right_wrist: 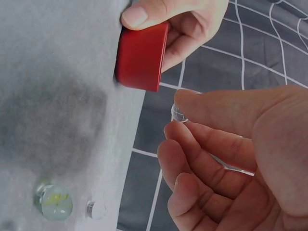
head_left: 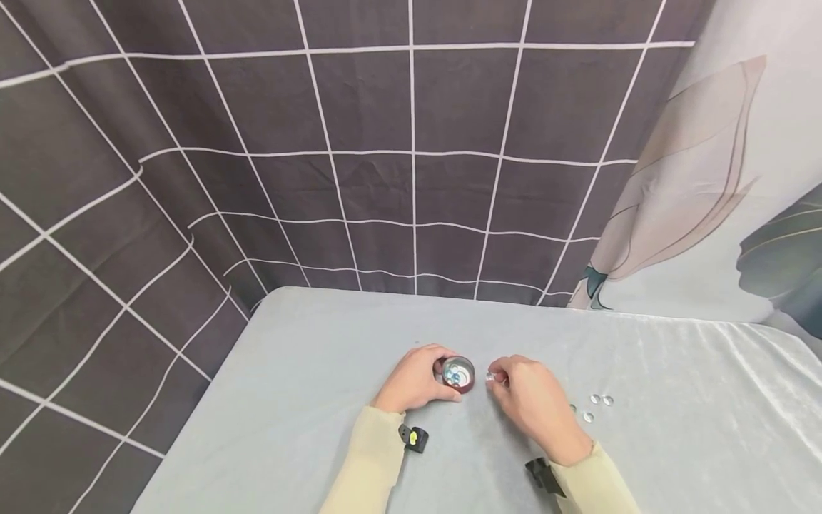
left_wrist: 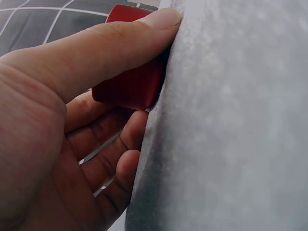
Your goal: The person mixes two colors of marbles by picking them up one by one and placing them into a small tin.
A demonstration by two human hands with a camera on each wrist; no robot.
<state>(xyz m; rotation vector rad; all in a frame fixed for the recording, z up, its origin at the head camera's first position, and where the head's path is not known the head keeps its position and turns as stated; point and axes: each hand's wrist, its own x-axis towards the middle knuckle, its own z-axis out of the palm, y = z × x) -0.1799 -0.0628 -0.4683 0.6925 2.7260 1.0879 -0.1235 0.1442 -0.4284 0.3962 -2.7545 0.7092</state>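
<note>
A small red cup (right_wrist: 142,57), seen from above in the head view with a shiny inside, stands on the cloth-covered table and holds several clear and bluish glass beads (head_left: 456,376). My left hand (head_left: 416,378) grips the cup's side, thumb at the front and fingers behind. To the right of the cup, my right hand (head_left: 529,400) pinches one clear glass bead (right_wrist: 179,113) between thumb and fingertips, apart from the cup and above the cloth. Beyond the right hand lie several loose glass pieces (head_left: 595,399), one with yellow-green inside (right_wrist: 56,203).
Pale grey velvety cloth (head_left: 308,357) covers the table. Behind it and on the left hangs a dark curtain (head_left: 372,185) with white grid lines. A light leaf-patterned curtain (head_left: 693,200) hangs at the back right.
</note>
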